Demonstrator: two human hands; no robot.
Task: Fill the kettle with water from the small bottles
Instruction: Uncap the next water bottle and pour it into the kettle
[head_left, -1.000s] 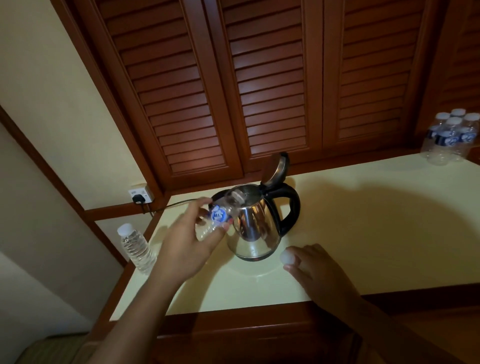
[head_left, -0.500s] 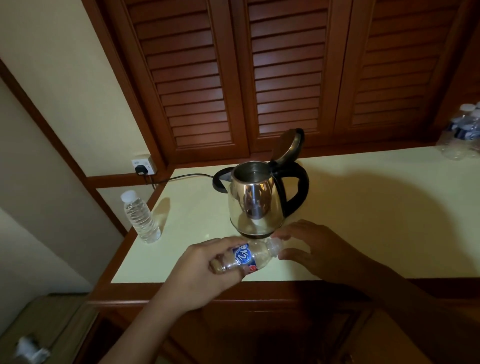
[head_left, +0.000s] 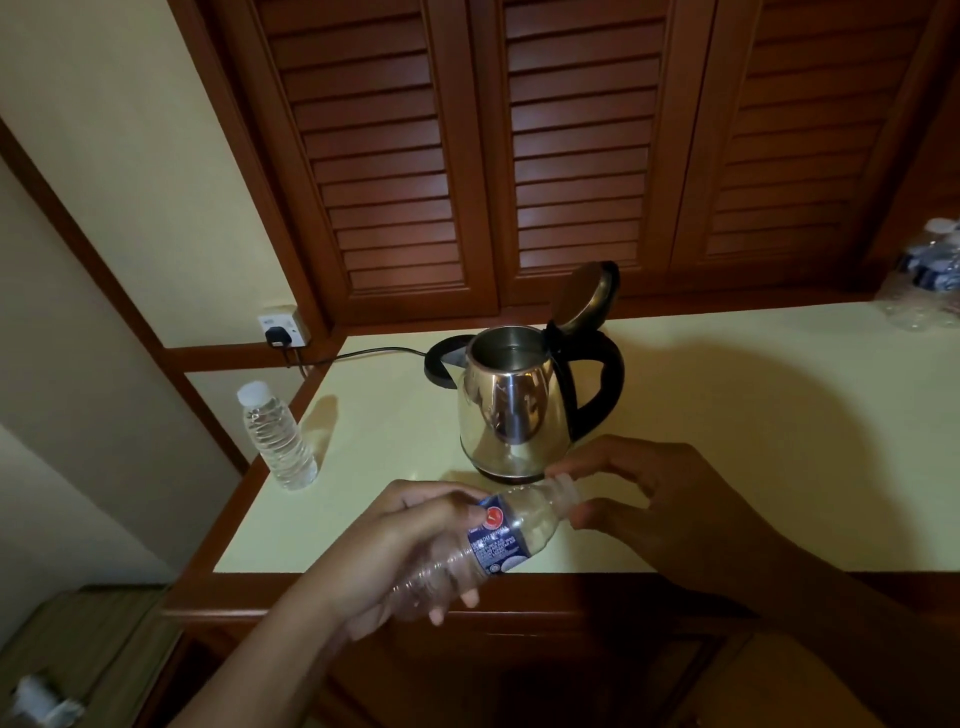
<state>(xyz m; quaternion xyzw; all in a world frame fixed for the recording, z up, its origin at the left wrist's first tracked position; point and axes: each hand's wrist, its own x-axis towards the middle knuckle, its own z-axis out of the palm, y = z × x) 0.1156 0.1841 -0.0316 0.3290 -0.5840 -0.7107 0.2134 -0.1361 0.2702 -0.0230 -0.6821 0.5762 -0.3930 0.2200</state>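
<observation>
Two hands busy up front

Left hand (head_left: 410, 551) wraps the clear plastic bottle with a blue label (head_left: 506, 535), tilted, looks empty. Right hand (head_left: 675, 499) pinches its neck between thumb and fingertip. Shiny steel kettle with black handle (head_left: 511, 410) sits lid-up just behind, on the cream countertop (head_left: 753, 415).

kettle (head_left: 511, 410): shiny steel, black handle | held bottle (head_left: 506, 535): clear, dark blue label with red dot | countertop (head_left: 753, 415): pale yellow | louvred doors (head_left: 571, 145): reddish-brown slats
</observation>
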